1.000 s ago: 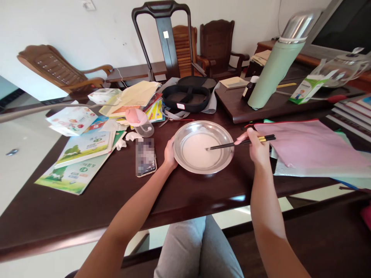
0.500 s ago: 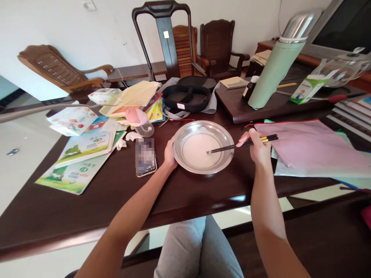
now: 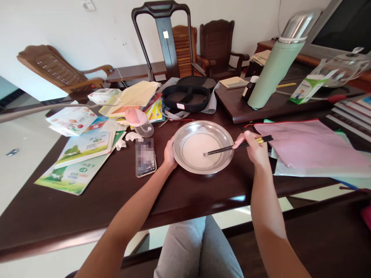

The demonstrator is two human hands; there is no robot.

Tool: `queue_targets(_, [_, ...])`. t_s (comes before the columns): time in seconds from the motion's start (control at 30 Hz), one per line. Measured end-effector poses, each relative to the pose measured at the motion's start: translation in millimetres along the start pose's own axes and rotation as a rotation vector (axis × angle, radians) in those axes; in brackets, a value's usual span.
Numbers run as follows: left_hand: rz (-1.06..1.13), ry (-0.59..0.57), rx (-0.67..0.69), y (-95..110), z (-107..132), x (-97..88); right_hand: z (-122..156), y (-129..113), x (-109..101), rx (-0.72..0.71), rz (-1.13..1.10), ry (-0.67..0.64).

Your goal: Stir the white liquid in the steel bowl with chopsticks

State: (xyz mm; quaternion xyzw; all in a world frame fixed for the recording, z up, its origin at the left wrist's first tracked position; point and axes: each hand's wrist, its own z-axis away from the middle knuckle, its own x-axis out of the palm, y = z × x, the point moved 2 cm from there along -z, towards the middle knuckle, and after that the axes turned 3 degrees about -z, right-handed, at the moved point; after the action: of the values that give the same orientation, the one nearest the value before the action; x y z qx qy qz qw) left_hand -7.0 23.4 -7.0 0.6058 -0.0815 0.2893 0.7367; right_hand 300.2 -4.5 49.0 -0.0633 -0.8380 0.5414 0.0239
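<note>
A round metal basin (image 3: pixel 179 161) stands on the dark table, holding a milky white liquid (image 3: pixel 194 146). My left hand (image 3: pixel 170 153) grips the basin's left rim, its fingers partly hidden behind the wall. In my right hand (image 3: pixel 252 146) is a pair of black chopsticks (image 3: pixel 223 149) with gold bands near the top. Their tips dip into the liquid near the middle of the basin. A phone (image 3: pixel 145 156) lies left of the basin, close to my left forearm.
Booklets (image 3: pixel 69 175), crumpled tissues (image 3: pixel 121 144) and a pink-lidded cup (image 3: pixel 139 121) lie to the left. Behind the basin is an open black case (image 3: pixel 185 104). A green thermos (image 3: pixel 275 65), a small bottle (image 3: pixel 249 88) and a pink pouch (image 3: pixel 307 143) are on the right.
My right hand has shifted slightly left, and the chopstick tips have moved a little left and down through the liquid. My left hand and the basin stay nearly in place.
</note>
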Motion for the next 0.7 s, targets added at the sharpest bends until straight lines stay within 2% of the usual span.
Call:
queue_targets(0.1, [0.009,-0.006,0.01,0,0,0.0,2,-4,10,0.027,0.067,-0.238])
queue_targets(0.13, [0.011,-0.007,0.015,-1,0,-0.1,3,-6,13,0.025,0.089,-0.28])
queue_targets(0.2, [0.014,-0.011,0.023,-1,-1,-0.6,2,-7,14,0.005,0.113,-0.255])
queue_targets(0.37, [0.019,-0.001,0.029,-3,-4,-3.4,-2,3,0,-0.044,0.038,0.051])
queue_targets(0.43, [0.013,-0.002,0.026,-4,-5,-3.8,-1,4,0,-0.032,-0.014,0.03])
queue_targets(0.53, [0.013,-0.016,0.03,-4,-5,-3.1,2,0,8,0.01,0.012,-0.178])
queue_targets(0.6, [0.013,-0.019,0.034,-4,-5,-2.5,2,-3,13,0.015,0.053,-0.25])
queue_targets(0.63, [0.012,-0.018,0.036,-3,-4,-2.3,1,-4,14,0.01,0.069,-0.238])
queue_targets(0.7, [0.011,-0.01,0.042,-3,-4,-2.0,-1,-3,10,-0.01,0.081,-0.13])
